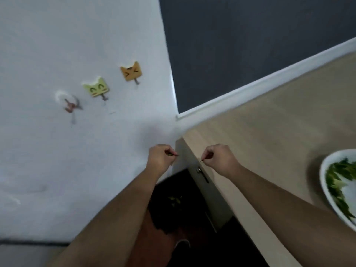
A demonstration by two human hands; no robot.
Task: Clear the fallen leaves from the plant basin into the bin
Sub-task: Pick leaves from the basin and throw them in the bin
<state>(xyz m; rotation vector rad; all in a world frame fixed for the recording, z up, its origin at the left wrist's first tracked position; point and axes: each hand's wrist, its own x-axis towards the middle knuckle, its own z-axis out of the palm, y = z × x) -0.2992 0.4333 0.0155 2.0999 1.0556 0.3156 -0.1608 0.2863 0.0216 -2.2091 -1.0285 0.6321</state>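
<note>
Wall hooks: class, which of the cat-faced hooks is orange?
The right-hand cat hook, nearest the wall corner, is orange with squinting eyes; the cat hook to its left is pale green.

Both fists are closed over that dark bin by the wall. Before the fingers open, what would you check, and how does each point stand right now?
1. Left hand holds leaf bits: ok, green shows at its fingers.
2. Right hand holds something: ok, a thin stem tip sticks out; how much is inside, cannot tell.
3. Left hand above the bin: ok, it looks to be over the dark opening.
4. Right hand above the bin: not ok, it appears over the cabinet edge.
5. Bin open: ok, leaves already lie inside.
6. White basin cleared: not ok, green leaves remain in it.
</note>
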